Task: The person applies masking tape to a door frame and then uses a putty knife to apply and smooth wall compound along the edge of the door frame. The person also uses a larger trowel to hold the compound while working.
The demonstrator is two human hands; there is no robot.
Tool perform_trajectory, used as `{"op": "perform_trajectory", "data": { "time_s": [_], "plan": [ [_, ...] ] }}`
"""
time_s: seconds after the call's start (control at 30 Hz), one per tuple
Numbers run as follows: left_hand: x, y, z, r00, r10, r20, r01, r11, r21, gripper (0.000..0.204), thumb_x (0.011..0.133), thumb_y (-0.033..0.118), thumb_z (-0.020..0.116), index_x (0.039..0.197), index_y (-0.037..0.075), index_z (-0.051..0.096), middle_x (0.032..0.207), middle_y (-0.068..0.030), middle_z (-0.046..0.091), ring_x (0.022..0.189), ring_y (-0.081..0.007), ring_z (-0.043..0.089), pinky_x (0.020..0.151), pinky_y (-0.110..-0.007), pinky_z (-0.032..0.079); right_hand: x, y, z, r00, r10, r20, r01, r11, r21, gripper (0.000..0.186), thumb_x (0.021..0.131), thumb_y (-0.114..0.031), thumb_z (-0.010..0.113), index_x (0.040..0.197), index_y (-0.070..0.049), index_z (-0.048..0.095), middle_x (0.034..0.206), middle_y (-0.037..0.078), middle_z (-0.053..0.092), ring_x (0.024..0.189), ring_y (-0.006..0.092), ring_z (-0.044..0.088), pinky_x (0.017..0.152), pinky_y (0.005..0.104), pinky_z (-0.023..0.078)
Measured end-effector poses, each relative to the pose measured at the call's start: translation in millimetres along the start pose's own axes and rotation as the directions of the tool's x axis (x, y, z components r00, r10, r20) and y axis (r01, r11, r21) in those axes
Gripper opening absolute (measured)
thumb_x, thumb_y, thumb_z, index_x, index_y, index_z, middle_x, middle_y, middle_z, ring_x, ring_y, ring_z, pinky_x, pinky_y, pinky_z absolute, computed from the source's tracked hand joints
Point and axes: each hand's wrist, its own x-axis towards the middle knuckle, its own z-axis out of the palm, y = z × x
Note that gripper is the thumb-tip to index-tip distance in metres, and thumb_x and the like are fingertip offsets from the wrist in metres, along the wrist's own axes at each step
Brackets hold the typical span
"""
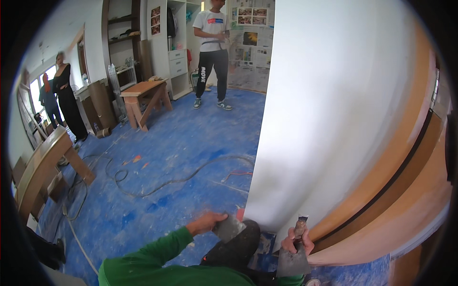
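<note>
My left hand (206, 222), in a green sleeve, grips a flat grey metal scraper (231, 229) above my dark-clad knee (245, 245). My right hand (297, 240) holds a putty knife (292, 262) by its worn handle, the broad blade angled down. Close to my right hand are the white wall corner (305, 143) and a curved orange-brown panel (384, 183) with a dark strip along it.
Blue floor covering (186, 133) carries hoses (170, 183). Wooden benches (143, 90) (45, 167) stand at left and back. A person (210, 57) stands by shelving (176, 66); two others (67, 90) (47, 97) are at far left. A dark shoe (59, 250) shows lower left.
</note>
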Motion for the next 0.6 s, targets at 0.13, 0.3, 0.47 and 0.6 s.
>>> {"op": "perform_trajectory", "data": {
  "time_s": [0.13,0.3,0.47,0.6],
  "plan": [
    [25,-62,11,0.988,-0.148,0.046,0.133,0.963,0.236,0.064,0.09,0.059,0.064,0.106,-0.002,0.072,0.105,-0.0115,0.072,0.097,-0.022,0.068,0.088,-0.037,0.052,-6,-2,-6,1.0,-0.019,0.003,0.019,1.0,-0.008,0.04,0.105,-0.043,0.044,0.115,-0.005,0.047,0.093,0.011,0.057,0.04,0.0105,0.04,0.043,0.03,0.031],
    [25,-88,29,0.987,-0.121,-0.109,0.162,0.687,0.709,0.085,0.074,0.08,0.064,0.086,-0.004,0.075,0.09,-0.0186,0.072,0.088,-0.0299,0.07,0.078,-0.043,0.052,-8,-1,-3,1.0,0.027,-0.002,-0.027,1.0,-0.002,0.039,0.106,-0.042,0.041,0.121,-0.007,0.047,0.095,0.01,0.056,0.041,0.0101,0.04,0.044,0.0296,0.031],
    [40,-108,36,0.991,0.093,-0.097,0.061,0.333,0.941,0.09,0.072,0.083,0.06,0.083,-0.005,0.073,0.087,-0.0237,0.07,0.084,-0.0367,0.069,0.074,-0.048,0.052,-8,-3,-6,1.0,0.031,-0.004,-0.031,0.999,-0.014,0.042,0.103,-0.043,0.048,0.122,-0.006,0.048,0.095,0.01,0.059,0.042,0.0114,0.042,0.044,0.0295,0.033],
    [40,-101,31,0.994,0.092,-0.064,0.038,0.266,0.963,0.088,0.069,0.08,0.065,0.093,-0.004,0.073,0.094,-0.0237,0.071,0.09,-0.0387,0.07,0.079,-0.048,0.053,-9,-4,-5,0.999,0.012,-0.034,-0.013,0.999,-0.046,0.045,0.102,-0.043,0.05,0.123,-0.004,0.048,0.094,0.012,0.058,0.041,0.0117,0.042,0.044,0.0295,0.033]
  ]
}}
